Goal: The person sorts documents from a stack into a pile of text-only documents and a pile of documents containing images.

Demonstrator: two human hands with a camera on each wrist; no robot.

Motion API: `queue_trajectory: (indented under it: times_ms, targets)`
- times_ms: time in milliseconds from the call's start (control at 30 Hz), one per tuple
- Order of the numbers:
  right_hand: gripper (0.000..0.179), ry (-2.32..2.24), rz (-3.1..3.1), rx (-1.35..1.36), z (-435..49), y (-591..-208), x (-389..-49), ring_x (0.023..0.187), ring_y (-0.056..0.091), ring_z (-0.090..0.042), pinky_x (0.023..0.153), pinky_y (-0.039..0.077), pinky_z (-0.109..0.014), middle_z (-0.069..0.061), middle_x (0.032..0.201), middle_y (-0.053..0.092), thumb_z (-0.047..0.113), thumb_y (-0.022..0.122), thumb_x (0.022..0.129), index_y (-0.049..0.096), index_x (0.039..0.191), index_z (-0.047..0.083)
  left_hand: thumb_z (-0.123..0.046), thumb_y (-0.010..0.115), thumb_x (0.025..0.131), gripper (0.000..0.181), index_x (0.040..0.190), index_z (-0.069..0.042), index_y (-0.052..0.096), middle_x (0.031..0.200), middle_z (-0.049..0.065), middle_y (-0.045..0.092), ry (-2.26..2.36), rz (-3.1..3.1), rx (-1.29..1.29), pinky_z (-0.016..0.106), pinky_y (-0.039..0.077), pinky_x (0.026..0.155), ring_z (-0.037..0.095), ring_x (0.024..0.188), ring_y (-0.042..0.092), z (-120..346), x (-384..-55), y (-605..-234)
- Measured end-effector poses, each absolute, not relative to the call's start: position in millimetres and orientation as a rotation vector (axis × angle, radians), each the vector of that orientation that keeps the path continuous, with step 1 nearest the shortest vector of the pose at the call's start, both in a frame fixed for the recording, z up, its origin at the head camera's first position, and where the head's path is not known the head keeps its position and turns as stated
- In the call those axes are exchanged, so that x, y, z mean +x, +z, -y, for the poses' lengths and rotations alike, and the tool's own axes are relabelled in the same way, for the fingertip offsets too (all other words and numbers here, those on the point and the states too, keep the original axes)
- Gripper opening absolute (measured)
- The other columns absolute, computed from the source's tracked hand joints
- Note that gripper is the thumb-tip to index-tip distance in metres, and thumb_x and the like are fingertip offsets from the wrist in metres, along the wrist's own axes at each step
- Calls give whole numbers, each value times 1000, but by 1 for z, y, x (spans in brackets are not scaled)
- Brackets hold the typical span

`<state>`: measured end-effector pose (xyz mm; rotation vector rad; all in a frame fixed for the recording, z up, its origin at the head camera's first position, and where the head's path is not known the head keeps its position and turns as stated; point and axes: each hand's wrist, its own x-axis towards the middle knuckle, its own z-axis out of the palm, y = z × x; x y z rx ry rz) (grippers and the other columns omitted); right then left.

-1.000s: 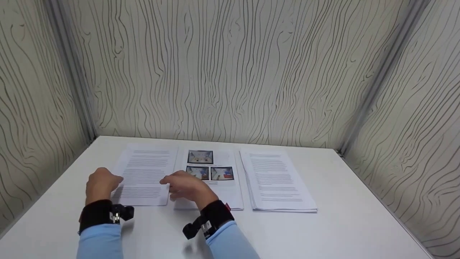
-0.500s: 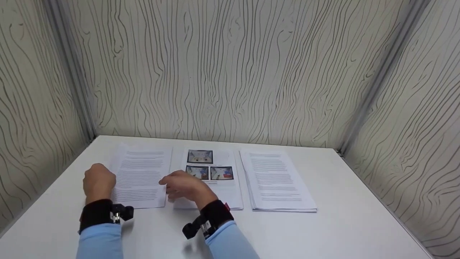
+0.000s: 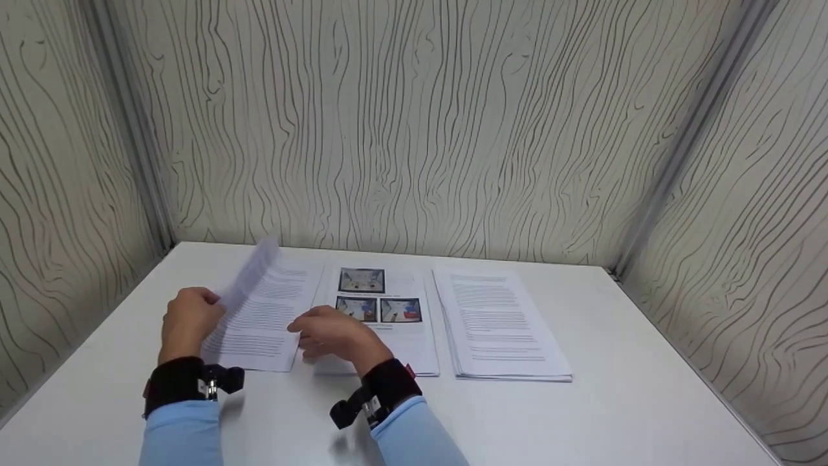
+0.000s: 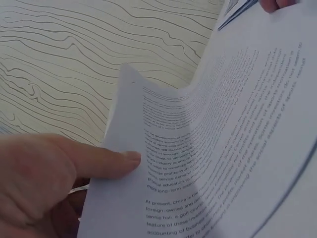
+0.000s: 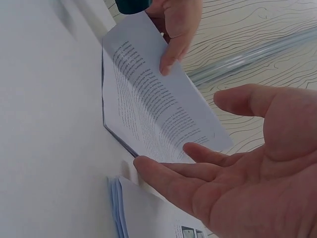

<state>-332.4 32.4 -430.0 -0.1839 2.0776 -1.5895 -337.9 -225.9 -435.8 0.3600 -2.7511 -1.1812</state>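
On the left of the table lies a printed stack of paper [image 3: 262, 323]. My left hand [image 3: 191, 320] pinches the left edge of its top sheet [image 4: 163, 129], thumb on the printed face, and that edge is raised and curls over the page. At the stack's right edge is my right hand [image 3: 336, 333]; in the right wrist view its thumb stands well apart from loosely extended fingers [image 5: 168, 178], with nothing held between them. Beneath this hand, partly covered by it, lies the middle stack with colour photos [image 3: 381, 349].
A third stack of printed pages [image 3: 498, 323] lies on the right, its sheets slightly uneven at the left edge. The white table [image 3: 614, 388] meets wood-patterned panels [image 3: 414, 129] at the back and on both sides.
The left stack shifted left, then back right. My left hand has come slightly right and raised the sheet's left edge, which lay flat before. My right hand has barely moved.
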Motion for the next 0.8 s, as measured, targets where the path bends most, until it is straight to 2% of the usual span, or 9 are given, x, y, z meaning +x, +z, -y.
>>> queue_trajectory:
  times_ms: [100, 200, 367, 533, 667, 800]
  targets:
    - [46, -1595, -2073, -191, -32, -430, -333, 140, 64, -39, 114, 57, -50, -23, 144, 68, 23, 70, 102, 64, 140, -3, -5, 50, 100, 45, 141, 11, 50, 135, 43, 61, -1142, 2748, 432, 61, 53, 89, 58, 113, 65, 225, -338, -438]
    - [46, -1600, -2070, -192, -32, -431, -333, 140, 65, -40, 115, 56, -51, -24, 143, 69, 22, 69, 102, 64, 140, -3, -1, 47, 100, 54, 152, 11, 37, 139, 46, 57, -1093, 2754, 512, 63, 54, 91, 61, 116, 63, 226, -338, -441]
    - [47, -1609, -2069, -181, -32, -431, -333, 140, 64, -42, 115, 56, -53, -25, 143, 68, 23, 69, 103, 61, 141, -4, -1, 44, 102, 54, 154, 15, 40, 146, 46, 52, -1021, 2875, 547, 67, 53, 100, 61, 125, 60, 232, -337, -446]
    - [49, -1616, -2064, -179, -34, -431, -333, 141, 64, -43, 116, 55, -53, -27, 145, 67, 22, 69, 103, 60, 143, -4, -2, 39, 102, 58, 159, 9, 36, 155, 44, 45, -1097, 2881, 560, 69, 50, 106, 63, 133, 55, 237, -334, -446]
    - [52, -1614, -2048, -192, -36, -430, -334, 142, 63, -43, 119, 52, -51, -31, 147, 65, 22, 68, 103, 58, 145, -7, -5, 40, 100, 61, 159, 8, 34, 156, 44, 44, -1212, 2846, 516, 67, 50, 102, 58, 126, 57, 240, -330, -442]
    - [57, -1609, -2047, -184, -40, -429, -334, 140, 66, -41, 119, 53, -48, -28, 147, 64, 24, 68, 103, 54, 149, -7, -8, 43, 101, 65, 163, 8, 29, 161, 44, 38, -1315, 2808, 516, 65, 48, 108, 52, 128, 53, 242, -329, -435]
